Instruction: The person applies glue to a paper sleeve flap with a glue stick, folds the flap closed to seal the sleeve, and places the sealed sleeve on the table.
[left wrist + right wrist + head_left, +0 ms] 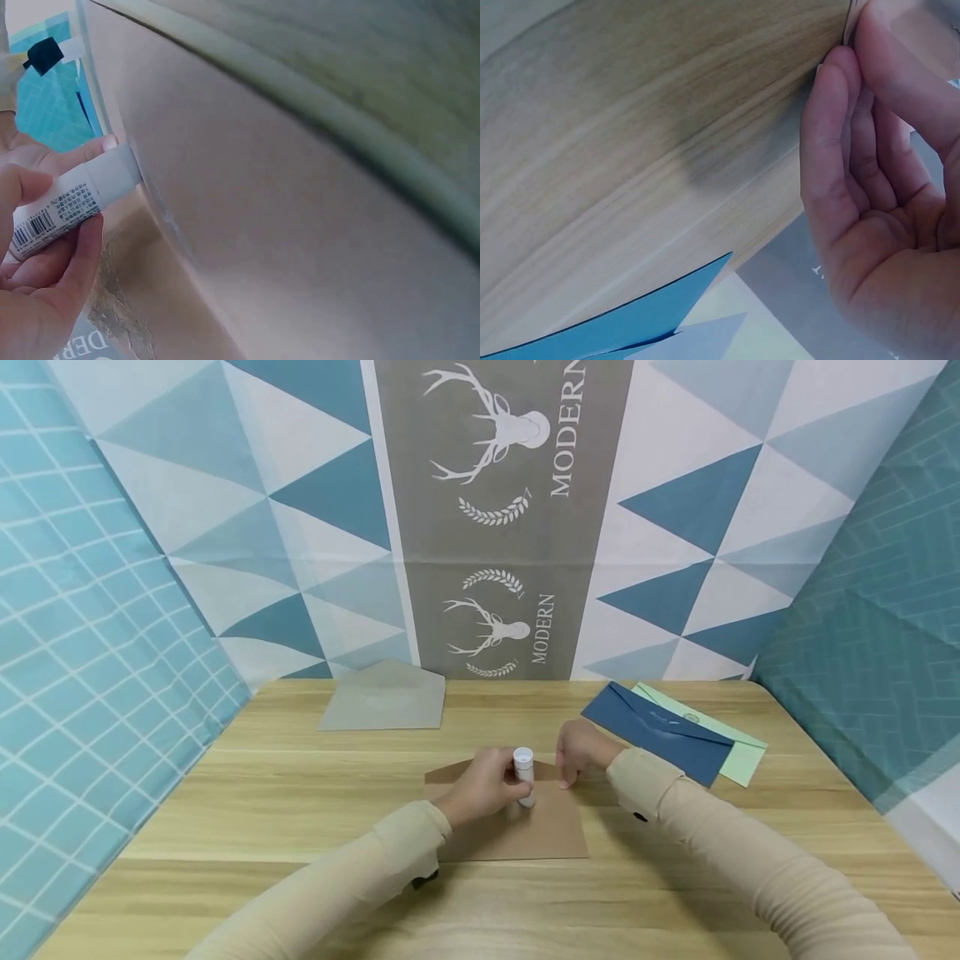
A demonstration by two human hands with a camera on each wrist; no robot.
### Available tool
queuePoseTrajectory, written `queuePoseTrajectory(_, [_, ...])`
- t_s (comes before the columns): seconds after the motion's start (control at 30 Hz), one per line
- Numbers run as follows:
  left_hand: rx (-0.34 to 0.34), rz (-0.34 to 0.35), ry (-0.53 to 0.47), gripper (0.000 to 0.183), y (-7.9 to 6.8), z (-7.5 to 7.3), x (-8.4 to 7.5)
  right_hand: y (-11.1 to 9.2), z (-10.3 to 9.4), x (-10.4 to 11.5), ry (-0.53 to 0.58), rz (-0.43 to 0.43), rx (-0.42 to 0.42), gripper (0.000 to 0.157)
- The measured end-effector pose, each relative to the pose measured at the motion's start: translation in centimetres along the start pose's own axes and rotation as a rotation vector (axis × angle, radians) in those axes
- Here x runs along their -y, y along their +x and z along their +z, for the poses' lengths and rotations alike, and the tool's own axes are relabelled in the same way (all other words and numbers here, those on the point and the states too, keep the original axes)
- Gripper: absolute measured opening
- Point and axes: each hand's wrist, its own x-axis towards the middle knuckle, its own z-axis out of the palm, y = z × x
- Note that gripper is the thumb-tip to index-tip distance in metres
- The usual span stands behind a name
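A brown envelope [517,835] lies on the wooden table with its flap [455,772] spread toward the far side. My left hand [487,785] grips a white glue stick [524,767], held upright with its lower end against the envelope. In the left wrist view, a barcode label shows on the glue stick [67,206], and a pale wet-looking smear [172,223] lies beside its tip. At the envelope's right edge, my right hand [581,750] pinches the paper between thumb and forefinger; the right wrist view shows this hand [885,172] at close range.
A grey envelope [386,700] lies at the back left of the table [300,810]. Toward the back right, a dark blue envelope [660,731] overlaps a light green one [742,762], close by my right forearm. A patterned cloth wall [495,543] rises behind the table.
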Motion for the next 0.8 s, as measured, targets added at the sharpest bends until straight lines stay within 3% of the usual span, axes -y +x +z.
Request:
queuePoseTrajectory(0.37, [-0.005, 0.002, 0.056, 0.009, -0.7, -0.9, 0.6, -0.1, 0.1, -0.2, 0.027, -0.038, 0.021, 0.016])
queuePoseTrajectory(0.8, [-0.049, -0.084, 0.047, 0.009, -2.5, -2.7, 1.9, 0.0, 0.1, 0.4, -0.053, -0.032, -0.010, 0.018])
